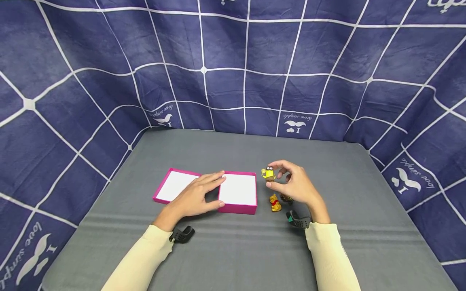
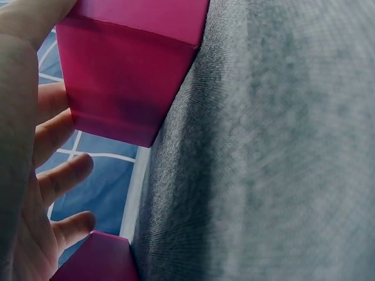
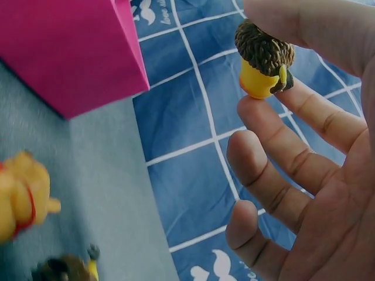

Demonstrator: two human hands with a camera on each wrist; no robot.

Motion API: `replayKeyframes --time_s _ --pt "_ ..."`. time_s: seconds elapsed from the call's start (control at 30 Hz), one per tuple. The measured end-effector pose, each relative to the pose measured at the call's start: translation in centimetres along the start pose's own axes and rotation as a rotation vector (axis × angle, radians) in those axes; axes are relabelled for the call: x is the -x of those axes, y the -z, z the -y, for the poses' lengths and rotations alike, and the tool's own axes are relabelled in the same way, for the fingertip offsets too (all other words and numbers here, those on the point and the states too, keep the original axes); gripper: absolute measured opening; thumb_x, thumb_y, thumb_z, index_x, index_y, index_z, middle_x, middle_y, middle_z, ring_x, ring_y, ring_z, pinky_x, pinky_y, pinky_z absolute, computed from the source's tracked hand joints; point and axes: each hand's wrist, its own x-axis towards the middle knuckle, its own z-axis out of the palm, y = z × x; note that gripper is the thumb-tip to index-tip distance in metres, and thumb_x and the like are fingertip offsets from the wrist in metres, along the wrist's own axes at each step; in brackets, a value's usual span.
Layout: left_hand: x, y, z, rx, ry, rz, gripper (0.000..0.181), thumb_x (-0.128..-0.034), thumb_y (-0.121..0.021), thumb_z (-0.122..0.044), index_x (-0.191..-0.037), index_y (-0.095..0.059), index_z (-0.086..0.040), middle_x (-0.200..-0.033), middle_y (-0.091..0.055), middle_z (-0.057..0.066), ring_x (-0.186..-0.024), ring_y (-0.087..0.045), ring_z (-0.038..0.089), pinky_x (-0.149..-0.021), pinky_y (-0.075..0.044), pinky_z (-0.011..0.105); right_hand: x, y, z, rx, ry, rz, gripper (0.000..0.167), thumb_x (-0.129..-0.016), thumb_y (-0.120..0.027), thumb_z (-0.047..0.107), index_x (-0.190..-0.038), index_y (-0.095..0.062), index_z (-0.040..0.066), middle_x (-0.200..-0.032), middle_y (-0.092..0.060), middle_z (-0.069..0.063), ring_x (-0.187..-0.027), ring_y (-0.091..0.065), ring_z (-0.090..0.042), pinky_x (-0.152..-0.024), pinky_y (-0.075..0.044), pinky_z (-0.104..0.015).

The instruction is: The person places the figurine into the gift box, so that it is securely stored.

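Observation:
My right hand [image 1: 294, 182] pinches a small yellow Minion figure [image 1: 269, 174] between thumb and fingertips, above the table and right of a pink box [image 1: 238, 209]. In the right wrist view the brown, ridged skirt of the Minion figure [image 3: 266, 51] shows beside the thumb. My left hand [image 1: 194, 197] holds the left side of the box, thumb at the near corner and fingers at the far one; the other fingers stretch away from it in the left wrist view. The box has a white inside. Below my right hand stand a Winnie the Pooh figure [image 1: 275, 203] and a dark figure [image 1: 287, 199], partly hidden.
Left of the box lies a shallow pink tray, like a lid [image 1: 174, 186], white inside and partly covered by my left hand. A grey cloth [image 1: 233, 250] covers the table. Blue curtains [image 1: 225, 89] with white lines enclose the back and sides.

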Motion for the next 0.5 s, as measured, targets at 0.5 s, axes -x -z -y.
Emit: replayKeyframes --time_s 0.5 --pt "-0.1 -0.1 0.2 0.008 0.005 0.01 0.081 -0.0871 -0.058 -0.072 -0.154 -0.039 -0.032 -0.163 -0.034 -0.01 -0.147 -0.037 0.016 -0.116 -0.034 0.055 -2.0 -2.4 1.7 -0.066 0.009 0.012 0.045 -0.078 -0.087 0.031 -0.118 -0.067 0.028 -0.099 -0.068 0.003 -0.086 -0.061 -0.022 -0.071 -0.048 -0.036"
